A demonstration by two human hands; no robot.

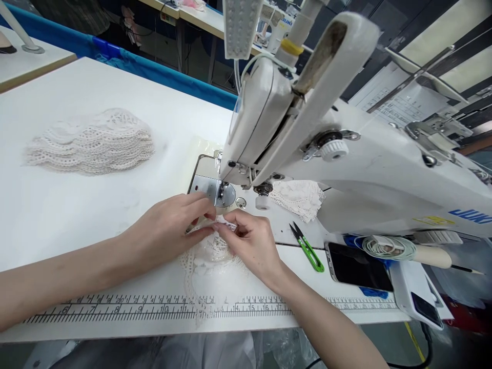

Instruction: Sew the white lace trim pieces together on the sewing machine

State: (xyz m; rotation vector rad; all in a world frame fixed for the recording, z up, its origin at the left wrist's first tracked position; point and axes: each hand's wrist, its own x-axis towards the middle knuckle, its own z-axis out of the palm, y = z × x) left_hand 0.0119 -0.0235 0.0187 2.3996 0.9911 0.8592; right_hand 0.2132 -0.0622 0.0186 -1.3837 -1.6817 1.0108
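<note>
Just in front of the sewing machine's needle area, my left hand (180, 223) and my right hand (248, 238) meet, fingertips pinched on a piece of white lace (215, 248). The lace hangs down from the fingers onto the table, its end lying over the printed ruler. Both hands are closed, and the exact edge between the fingertips is partly hidden. Behind them the presser foot (223, 190) stands over the metal needle plate (205, 184) of the white sewing machine (261, 113).
A stack of lace pieces (96, 143) lies at the left. More lace (298, 197) sits under the machine arm. Green thread snips (307, 248), a phone (357, 266) and a white device (415, 292) lie at the right. A ruler scale (130, 309) runs along the table's front edge.
</note>
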